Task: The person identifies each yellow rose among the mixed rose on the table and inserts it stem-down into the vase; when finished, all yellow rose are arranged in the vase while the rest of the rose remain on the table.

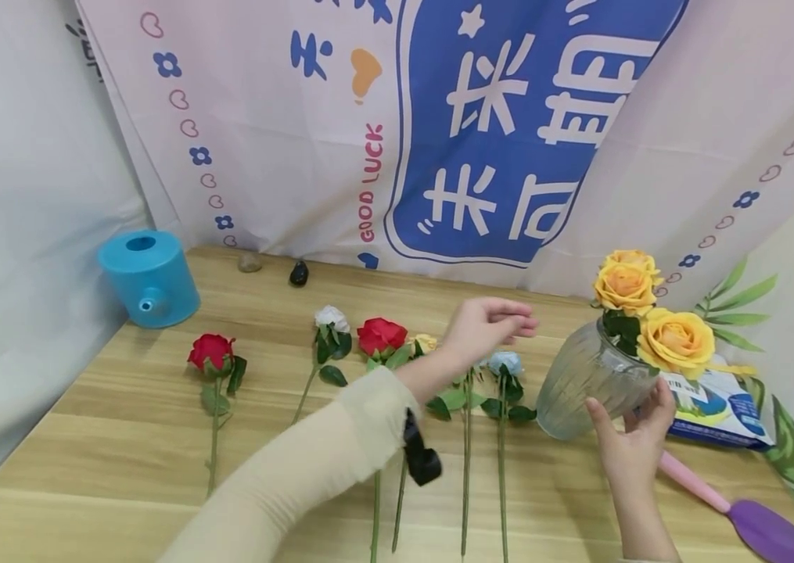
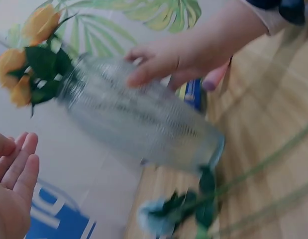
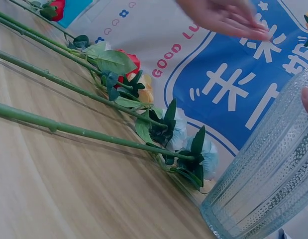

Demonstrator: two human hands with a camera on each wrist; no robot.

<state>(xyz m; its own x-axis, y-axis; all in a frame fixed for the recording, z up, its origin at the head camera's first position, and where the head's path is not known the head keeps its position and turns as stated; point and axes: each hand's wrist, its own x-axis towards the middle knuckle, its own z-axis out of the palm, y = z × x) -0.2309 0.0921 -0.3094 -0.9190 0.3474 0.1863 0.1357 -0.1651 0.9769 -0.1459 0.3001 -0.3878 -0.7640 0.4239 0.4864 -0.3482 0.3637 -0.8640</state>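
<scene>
A ribbed clear glass vase (image 1: 573,383) with several yellow roses (image 1: 675,342) in its mouth leans to the right in the head view. My right hand (image 1: 636,438) holds its side near the top, thumb and fingers apart around the glass; in the left wrist view that hand (image 2: 178,62) lies against the vase (image 2: 139,117). My left hand (image 1: 486,328) hovers left of the vase, holding nothing, its fingers extended. Below and beside it lie stemmed flowers: a light blue one (image 1: 505,363), a red rose (image 1: 382,336) and a white one (image 1: 331,317).
Another red rose (image 1: 212,352) lies at the left, before a blue watering can (image 1: 150,277). Two stones, one black (image 1: 299,274), sit by the back cloth. Right of the vase are a blue-and-white packet (image 1: 720,410) and a purple spade (image 1: 777,532) with a pink handle.
</scene>
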